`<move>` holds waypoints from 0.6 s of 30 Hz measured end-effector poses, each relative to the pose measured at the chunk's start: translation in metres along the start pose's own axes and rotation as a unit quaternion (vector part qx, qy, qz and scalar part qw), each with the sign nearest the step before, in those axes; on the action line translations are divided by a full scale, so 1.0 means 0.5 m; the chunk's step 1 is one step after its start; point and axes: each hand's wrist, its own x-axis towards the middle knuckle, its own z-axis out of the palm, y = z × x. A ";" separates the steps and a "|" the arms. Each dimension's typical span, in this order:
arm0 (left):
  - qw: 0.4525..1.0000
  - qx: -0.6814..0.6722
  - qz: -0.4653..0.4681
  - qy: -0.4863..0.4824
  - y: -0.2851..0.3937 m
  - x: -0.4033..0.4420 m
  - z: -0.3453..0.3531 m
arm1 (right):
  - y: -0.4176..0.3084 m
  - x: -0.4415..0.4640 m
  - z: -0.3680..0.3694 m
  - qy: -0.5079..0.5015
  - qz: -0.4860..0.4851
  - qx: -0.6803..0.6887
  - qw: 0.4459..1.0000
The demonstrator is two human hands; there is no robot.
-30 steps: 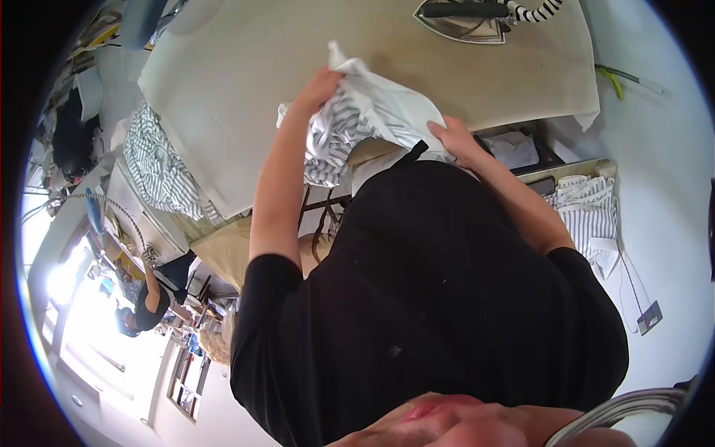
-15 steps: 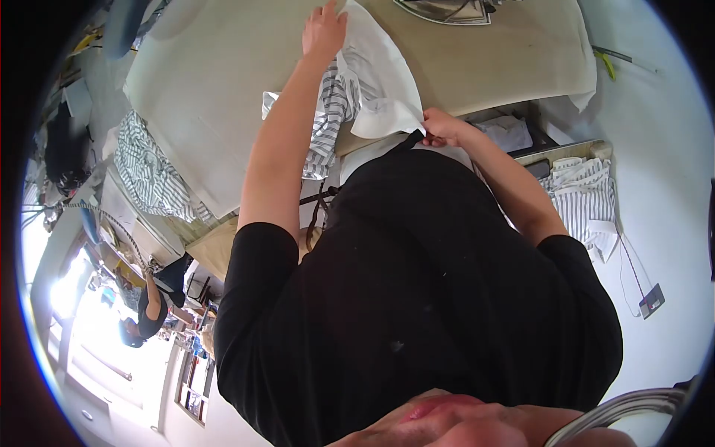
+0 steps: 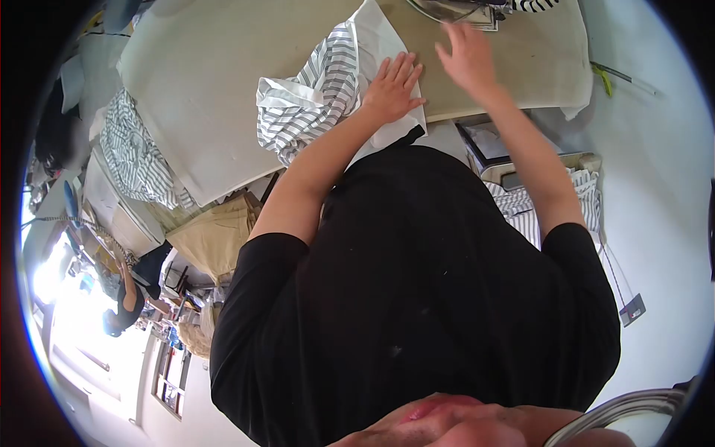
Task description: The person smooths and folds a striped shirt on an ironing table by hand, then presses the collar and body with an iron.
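Table (image 3: 201, 104), left fingers (image 3: 398, 67) spread on cloth (image 3: 337, 71), right fingers (image 3: 460, 36) seemingly parted

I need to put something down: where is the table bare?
The widest bare patch of the table lies between its left edge and the striped garment. A smaller one lies between the right hand and the table's right edge. It is crowded around the garment, where the left hand rests, and beside the iron.

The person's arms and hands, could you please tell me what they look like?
Short, plain black sleeves leave the forearms bare. The left hand and right hand have splayed-out human fingers and no gloves; I see no watch.
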 end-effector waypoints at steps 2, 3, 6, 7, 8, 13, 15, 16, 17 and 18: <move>1.000 -0.003 0.018 -0.017 0.005 -0.008 0.006 | -0.004 0.143 -0.058 0.007 -0.110 -0.134 0.985; 0.999 -0.005 0.028 -0.025 0.007 -0.010 0.007 | 0.006 0.173 -0.066 0.007 -0.112 -0.134 0.985; 0.998 -0.040 0.030 -0.033 0.028 -0.027 -0.009 | 0.056 0.238 -0.043 -0.089 -0.033 0.096 0.991; 0.997 -0.057 0.031 -0.036 0.032 -0.030 -0.012 | 0.056 0.248 -0.035 -0.090 -0.037 0.096 0.991; 0.997 -0.058 0.028 -0.034 0.035 -0.032 -0.015 | 0.050 0.258 -0.023 -0.187 0.001 0.033 0.982; 0.990 -0.120 0.060 -0.043 0.048 -0.052 -0.007 | -0.018 0.223 -0.016 -0.401 0.039 -0.055 0.914; 0.985 -0.148 0.077 -0.050 0.047 -0.059 -0.004 | -0.049 0.194 0.000 -0.414 0.018 -0.035 0.909; 0.985 -0.150 0.076 -0.050 0.049 -0.064 -0.003 | -0.071 0.176 0.016 -0.446 0.018 -0.020 0.895; 0.982 -0.160 0.084 -0.056 0.051 -0.067 -0.002 | -0.089 0.164 0.027 -0.476 0.019 -0.005 0.879; 0.980 -0.169 0.091 -0.060 0.053 -0.067 -0.002 | -0.099 0.160 0.037 -0.476 0.019 -0.007 0.879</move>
